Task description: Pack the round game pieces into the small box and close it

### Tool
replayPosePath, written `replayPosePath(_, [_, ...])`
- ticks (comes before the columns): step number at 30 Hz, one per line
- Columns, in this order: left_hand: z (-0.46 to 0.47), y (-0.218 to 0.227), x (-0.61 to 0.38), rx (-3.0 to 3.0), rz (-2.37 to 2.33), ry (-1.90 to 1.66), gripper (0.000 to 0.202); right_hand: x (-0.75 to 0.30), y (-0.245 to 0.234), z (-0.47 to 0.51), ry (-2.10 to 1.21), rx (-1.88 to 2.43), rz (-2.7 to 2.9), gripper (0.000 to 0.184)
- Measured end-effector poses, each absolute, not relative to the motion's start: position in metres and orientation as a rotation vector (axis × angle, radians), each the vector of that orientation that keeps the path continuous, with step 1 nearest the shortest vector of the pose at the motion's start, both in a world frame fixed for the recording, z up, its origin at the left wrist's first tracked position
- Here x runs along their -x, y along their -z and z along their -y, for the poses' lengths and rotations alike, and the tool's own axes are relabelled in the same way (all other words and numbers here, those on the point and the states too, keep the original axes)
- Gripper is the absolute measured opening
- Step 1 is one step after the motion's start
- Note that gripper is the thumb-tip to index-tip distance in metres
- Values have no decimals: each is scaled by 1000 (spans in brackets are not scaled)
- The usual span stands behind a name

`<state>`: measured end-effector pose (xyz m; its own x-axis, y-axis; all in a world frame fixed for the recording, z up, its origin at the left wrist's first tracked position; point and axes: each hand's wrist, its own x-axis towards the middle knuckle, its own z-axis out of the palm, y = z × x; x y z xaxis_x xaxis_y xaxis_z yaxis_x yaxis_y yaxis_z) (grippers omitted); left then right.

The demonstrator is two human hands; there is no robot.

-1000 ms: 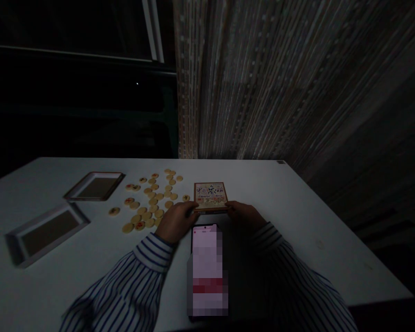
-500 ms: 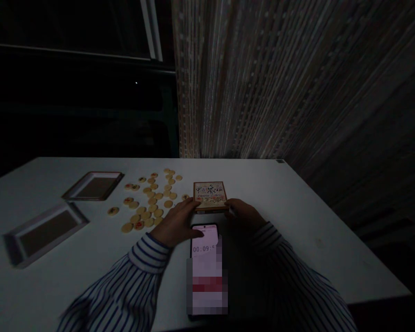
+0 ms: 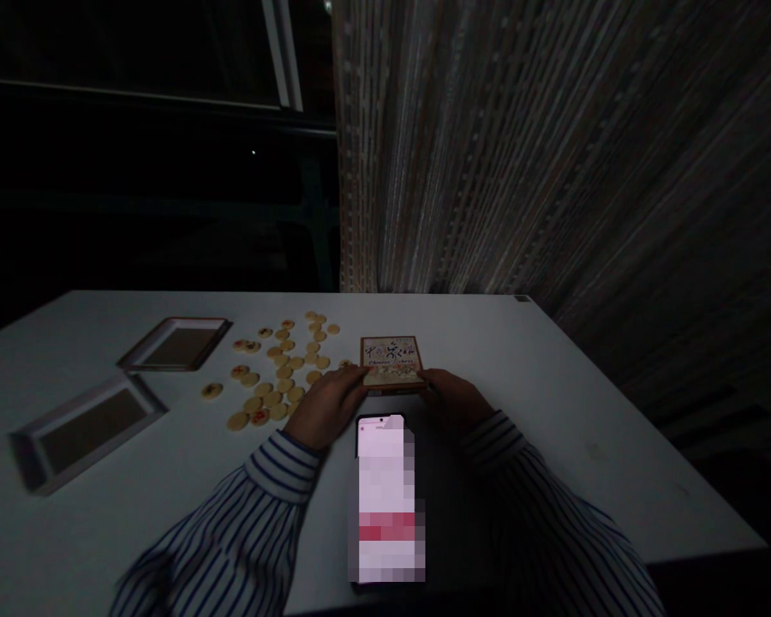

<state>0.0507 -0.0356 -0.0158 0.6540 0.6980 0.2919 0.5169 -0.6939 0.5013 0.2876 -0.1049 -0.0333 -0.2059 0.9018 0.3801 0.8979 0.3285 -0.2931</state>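
Observation:
A small Chinese chess box (image 3: 391, 362) with a printed lid lies on the white table, its long lettering facing up. My left hand (image 3: 329, 404) is closed at the box's left front corner, its fingers against the edge. At the right front corner, my right hand (image 3: 455, 398) grips the box with its fingertips; part of that hand is in shadow. Just in front of the box lies a phone (image 3: 385, 480) with a lit screen, mostly blurred out. Several round chess pieces (image 3: 283, 372) are scattered to the left of my left hand.
Two open box trays, one at the back left (image 3: 224, 327) and one at the front left (image 3: 151, 410), lie on the table (image 3: 540, 463). A beaded string curtain (image 3: 437, 171) hangs behind the table. The room is dark.
My left thumb has moved off the phone's top and in toward the box, and its fingers now sit closer together. The right hand and the box look nearly unchanged.

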Motion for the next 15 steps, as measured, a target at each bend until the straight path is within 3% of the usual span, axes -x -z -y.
replayPosePath(15, [33, 25, -54, -2636, -1035, -609, 37, -286, 37, 101, 27, 1748, 2139, 34])
